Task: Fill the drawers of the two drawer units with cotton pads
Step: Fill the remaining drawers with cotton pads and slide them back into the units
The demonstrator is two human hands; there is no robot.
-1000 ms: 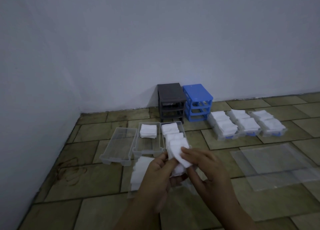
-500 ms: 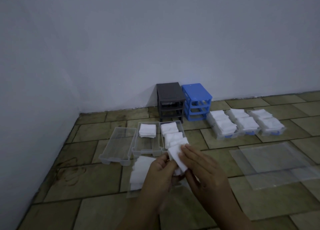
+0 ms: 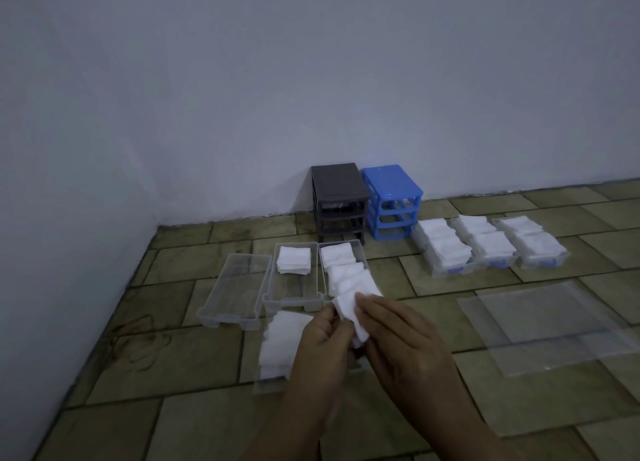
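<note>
Nearest to me, my left hand (image 3: 323, 348) and my right hand (image 3: 401, 342) meet over the tiled floor (image 3: 173, 422), and between them I hold a small stack of cotton pads (image 3: 348, 313): the left fingers curl round its lower end, the right fingertips pinch its upper edge. Just under my left hand lies a clear plastic bag (image 3: 268, 381) with a heap of loose pads (image 3: 280, 342) on it. Off to my right two flat clear plastic sheets (image 3: 540, 325) lie overlapping on the tiles. Beyond my hands three clear drawers sit side by side: the left drawer (image 3: 235, 284) holds nothing I can make out, the middle drawer (image 3: 292, 289) has one pile of pads at its far end, and the right drawer (image 3: 327, 273) is lined with pads from back to front, its near end hidden behind the stack I hold. Farther right, three more clear drawers with blue handles (image 3: 488, 249) stand together, heaped full of pads. Against the wall (image 3: 311, 79) stand the two drawer units, touching or nearly so: the dark grey unit (image 3: 337, 200) on the left and the blue unit (image 3: 393, 200) on the right, their slots open.
</note>
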